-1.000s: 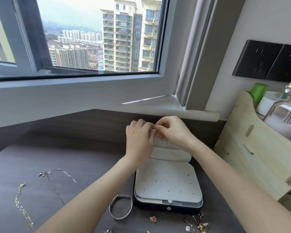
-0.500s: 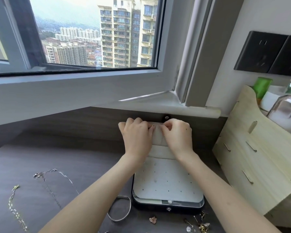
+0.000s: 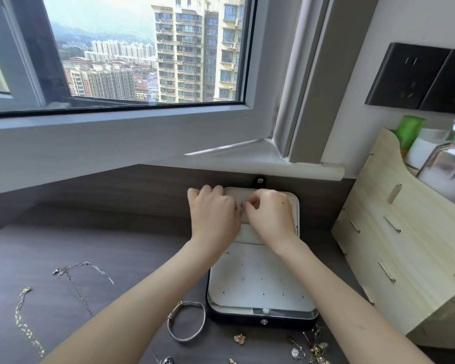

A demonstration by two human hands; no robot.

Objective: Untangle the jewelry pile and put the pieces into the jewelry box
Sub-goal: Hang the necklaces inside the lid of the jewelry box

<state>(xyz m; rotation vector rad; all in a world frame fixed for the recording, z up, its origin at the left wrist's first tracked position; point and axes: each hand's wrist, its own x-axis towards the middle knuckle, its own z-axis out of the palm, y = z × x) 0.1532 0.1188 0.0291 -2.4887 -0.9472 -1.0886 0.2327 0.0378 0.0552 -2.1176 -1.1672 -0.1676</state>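
While curled tight, pinching a thin piece (image 3: 241,206) between left hand (image 3: 213,214) and right hand (image 3: 269,215), jewelry box (image 3: 260,285) just beneath the fingers.

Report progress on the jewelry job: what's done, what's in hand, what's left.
Done: the jewelry box lies open, and the pieces on the desk look separated, not piled. In hand: left hand and right hand pinch a small silvery piece over the box's far half. Left: the bangle, thin chain, gold chain and small charms by the box's front wait on the desk.
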